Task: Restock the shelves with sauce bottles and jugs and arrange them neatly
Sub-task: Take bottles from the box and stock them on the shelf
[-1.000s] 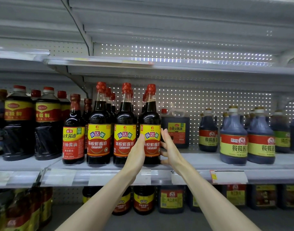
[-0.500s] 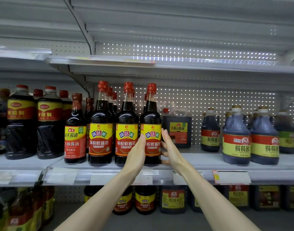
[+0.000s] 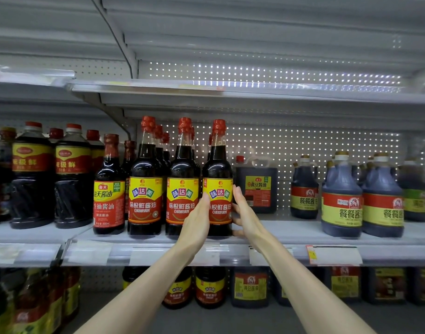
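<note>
Head view: the middle shelf (image 3: 291, 231) spans the frame, with dark sauce stock on it from edge to edge. Centre-left stands a front row of three matching red-capped bottles (image 3: 146, 186) with yellow-and-red labels, more of the same behind them. Just right of that row, set further back, sits a square brown jug (image 3: 257, 186).

All the action is on the rightmost bottle (image 3: 218, 169) of the three. It is upright at the shelf's front edge, long axis vertical, label square to us and close beside its neighbour.

Both hands are on it, one per side. The left hand (image 3: 195, 222) holds the left flank with its thumb over the label and its fingers out of sight in the gap. The right hand (image 3: 246, 213) presses nearly straight fingers (image 3: 236, 192) up the right flank, thumb low by the base.

My read is that this is a squaring-up nudge. Neither hand is nearer, so any slide goes sideways between the palms, and there is open shelf to the right.
</note>
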